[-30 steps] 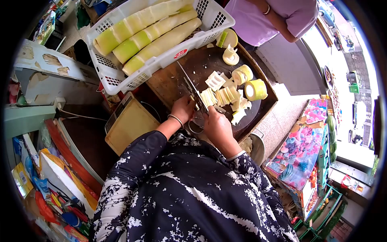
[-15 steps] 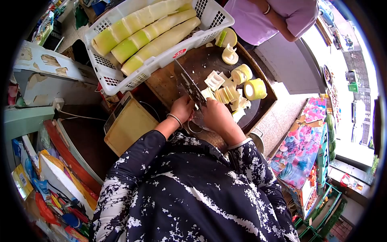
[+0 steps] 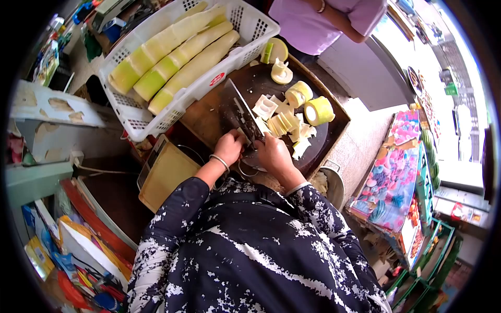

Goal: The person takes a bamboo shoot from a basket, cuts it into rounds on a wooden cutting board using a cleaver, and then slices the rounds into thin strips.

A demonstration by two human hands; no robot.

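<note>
My right hand is closed round the handle of a cleaver, whose wide blade points away from me over a dark round chopping board. Close to the left of the blade, my left hand has its fingers pinched together at a pale piece of bamboo shoot, mostly hidden by the fingers. Cut bamboo shoot slices lie in a loose pile right of the blade. Behind them sit thick bamboo shoot chunks, and a hollowed chunk stands farther back.
A white plastic basket with several long peeled bamboo shoots stands behind the board. Left of my arm is a scale with a tan platform. A metal pot is at the right. Across the board stands a person in a lilac shirt.
The view has shifted slightly, so the basket and board appear farther left. Both hands stay close together at the cleaver, its blade showing more of its flat side now.
</note>
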